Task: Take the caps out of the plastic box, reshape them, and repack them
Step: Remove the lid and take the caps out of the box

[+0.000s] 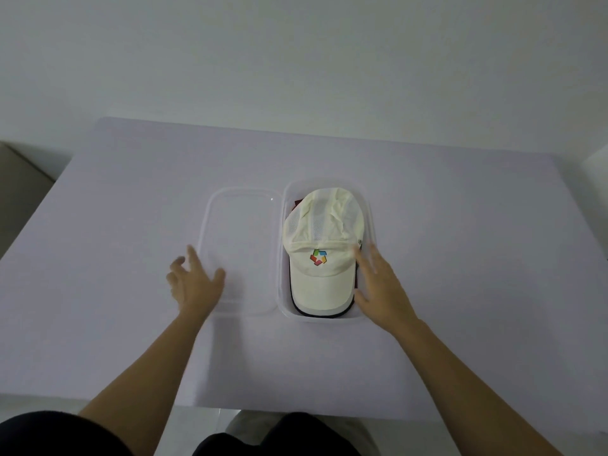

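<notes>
Judging from the layout, barely begun: lid [243, 232] off, flat on the bench [131, 209] beside the plastic box [329, 319]; cream cap [322, 232] tops darker caps [297, 205] inside. Both hands hold nothing: left hand [194, 281] spread over the lid, right hand [383, 291] straight-fingered at the box's right edge. Removal, reshaping, repacking remain.

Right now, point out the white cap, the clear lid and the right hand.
white cap [320, 286], head view, on its brim.
clear lid [241, 232], head view, on its flat middle.
right hand [383, 291], head view, on the back of the hand.
</notes>
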Demonstrator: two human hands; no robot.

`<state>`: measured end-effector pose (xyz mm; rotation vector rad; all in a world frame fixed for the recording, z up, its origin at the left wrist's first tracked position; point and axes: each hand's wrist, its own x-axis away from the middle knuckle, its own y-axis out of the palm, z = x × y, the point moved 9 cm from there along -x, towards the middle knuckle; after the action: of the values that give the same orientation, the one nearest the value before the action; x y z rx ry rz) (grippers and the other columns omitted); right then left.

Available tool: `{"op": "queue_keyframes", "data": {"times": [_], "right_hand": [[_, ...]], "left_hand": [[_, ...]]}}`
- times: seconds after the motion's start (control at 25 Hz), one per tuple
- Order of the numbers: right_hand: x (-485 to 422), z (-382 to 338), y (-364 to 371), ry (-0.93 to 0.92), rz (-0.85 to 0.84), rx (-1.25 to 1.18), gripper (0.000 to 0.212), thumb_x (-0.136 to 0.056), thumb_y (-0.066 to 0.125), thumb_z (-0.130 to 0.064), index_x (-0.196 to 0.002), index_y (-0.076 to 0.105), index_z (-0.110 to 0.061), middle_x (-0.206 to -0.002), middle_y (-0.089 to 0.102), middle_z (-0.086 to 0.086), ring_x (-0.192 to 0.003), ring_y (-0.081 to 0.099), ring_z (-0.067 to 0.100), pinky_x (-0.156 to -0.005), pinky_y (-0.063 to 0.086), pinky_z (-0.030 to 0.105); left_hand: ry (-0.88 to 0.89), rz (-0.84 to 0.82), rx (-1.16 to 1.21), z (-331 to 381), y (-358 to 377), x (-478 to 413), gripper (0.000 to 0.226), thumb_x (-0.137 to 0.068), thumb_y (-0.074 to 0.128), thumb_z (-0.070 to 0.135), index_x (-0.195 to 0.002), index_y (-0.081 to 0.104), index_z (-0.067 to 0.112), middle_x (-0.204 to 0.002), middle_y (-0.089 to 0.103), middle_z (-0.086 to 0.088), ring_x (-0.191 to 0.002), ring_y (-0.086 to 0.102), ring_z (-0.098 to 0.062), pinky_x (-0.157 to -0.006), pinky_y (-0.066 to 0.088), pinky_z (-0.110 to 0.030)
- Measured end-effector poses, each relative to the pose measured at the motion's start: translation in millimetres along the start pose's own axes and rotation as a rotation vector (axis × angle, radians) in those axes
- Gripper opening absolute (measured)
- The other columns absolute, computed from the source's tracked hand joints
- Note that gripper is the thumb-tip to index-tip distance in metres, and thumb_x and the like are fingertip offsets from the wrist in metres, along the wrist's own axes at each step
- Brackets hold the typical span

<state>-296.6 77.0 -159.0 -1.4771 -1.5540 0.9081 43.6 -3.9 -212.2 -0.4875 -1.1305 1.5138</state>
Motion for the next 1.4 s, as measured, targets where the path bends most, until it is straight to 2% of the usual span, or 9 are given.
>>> {"op": "queue_keyframes", "data": {"times": [0.08, 0.28, 0.48, 0.68, 0.76, 1.0, 1.16, 1.28, 1.4], "right_hand": [[-17.3, -28.6, 9.3, -0.19, -0.154, 0.17, 0.083, -0.076, 0.067, -0.011, -0.146, 0.026, -0.028, -0.158, 0.009, 0.007, -0.143, 0.019, 0.026, -0.113, 0.029, 0.044], [-36.4, -31.0, 46.1, -0.11, -0.47, 0.505, 0.119, -0.063, 0.081, -0.042, -0.148, 0.0, -0.031, -0.156, -0.018, 0.015, -0.145, -0.009, 0.034, -0.114, 0.018, 0.051], [-44.7, -47.8, 48.4, -0.19, -0.447, 0.679, 0.096, -0.087, 0.064, -0.028, -0.15, -0.008, -0.023, -0.152, -0.01, 0.033, -0.141, 0.007, 0.048, -0.114, 0.021, 0.05], [-38.5, -43.1, 54.3, -0.127, -0.615, 0.551, 0.123, -0.072, 0.076, -0.025, -0.146, -0.021, -0.018, -0.152, -0.017, 0.03, -0.141, -0.007, 0.049, -0.116, 0.009, 0.052], [-34.6, -44.2, 45.2, -0.089, -0.628, 0.386, 0.114, -0.075, 0.069, -0.018, -0.146, -0.021, -0.018, -0.155, -0.017, 0.021, -0.142, -0.013, 0.044, -0.115, 0.016, 0.05], [-26.8, -47.5, -15.5, -0.205, -0.08, 0.157, 0.078, -0.078, 0.033, 0.014, -0.149, 0.011, -0.008, -0.157, 0.013, 0.017, -0.144, 0.007, 0.041, -0.106, 0.04, 0.045], [-17.1, -23.1, -78.5, -0.283, 0.424, 0.196, 0.068, -0.08, 0.036, 0.009, -0.144, 0.024, -0.009, -0.15, 0.027, 0.023, -0.138, 0.019, 0.046, -0.108, 0.025, 0.052], [-20.1, 23.8, -107.6, -0.194, 0.54, 0.225, 0.064, -0.081, 0.033, 0.002, -0.144, 0.025, -0.012, -0.151, 0.026, 0.019, -0.139, 0.019, 0.041, -0.102, 0.036, 0.057], [-30.7, 88.4, -95.5, -0.062, 0.432, 0.264, 0.067, -0.079, 0.023, 0.003, -0.143, 0.025, -0.012, -0.153, 0.021, 0.017, -0.139, 0.018, 0.042, -0.09, 0.05, 0.055]], "left_hand": [[0.172, -0.011, 0.215, 61.5, 10.7, 5.3, 0.066, -0.094, 0.052, 0.026, -0.149, 0.021, 0.008, -0.15, 0.025, -0.021, -0.136, 0.027, -0.036, -0.112, 0.025, -0.044], [0.342, -0.227, 0.316, 147.0, 75.2, 37.7, 0.059, -0.101, 0.03, 0.032, -0.15, 0.009, 0.006, -0.157, 0.019, -0.014, -0.144, 0.021, -0.03, -0.114, 0.022, -0.04], [0.304, -0.19, 0.243, 139.3, 87.7, 41.4, 0.054, -0.103, 0.021, 0.031, -0.152, 0.007, 0.012, -0.161, 0.009, -0.003, -0.145, 0.019, -0.021, -0.114, 0.023, -0.034], [0.283, -0.193, 0.317, 140.9, 79.5, 44.8, 0.051, -0.103, 0.02, 0.027, -0.151, 0.011, 0.013, -0.16, 0.014, -0.001, -0.146, 0.02, -0.018, -0.114, 0.02, -0.03], [0.275, -0.192, 0.365, 140.3, 75.1, 46.6, 0.05, -0.103, 0.021, 0.026, -0.151, 0.014, 0.014, -0.16, 0.018, -0.002, -0.145, 0.022, -0.02, -0.115, 0.02, -0.032], [0.245, -0.175, 0.424, 139.1, 69.0, 48.6, 0.048, -0.103, 0.022, 0.027, -0.15, 0.02, 0.015, -0.157, 0.025, -0.004, -0.143, 0.028, -0.023, -0.114, 0.021, -0.03], [0.261, -0.174, 0.392, 141.5, 68.6, 50.1, 0.048, -0.103, 0.022, 0.024, -0.15, 0.019, 0.014, -0.157, 0.025, -0.005, -0.142, 0.029, -0.025, -0.114, 0.022, -0.032], [0.26, -0.166, 0.374, 139.6, 70.1, 48.5, 0.049, -0.103, 0.023, 0.024, -0.15, 0.018, 0.014, -0.157, 0.024, -0.005, -0.144, 0.026, -0.024, -0.116, 0.019, -0.033], [0.266, -0.154, 0.343, 140.8, 71.4, 47.5, 0.048, -0.103, 0.023, 0.024, -0.15, 0.019, 0.014, -0.157, 0.024, -0.005, -0.144, 0.025, -0.023, -0.117, 0.018, -0.032]]}}
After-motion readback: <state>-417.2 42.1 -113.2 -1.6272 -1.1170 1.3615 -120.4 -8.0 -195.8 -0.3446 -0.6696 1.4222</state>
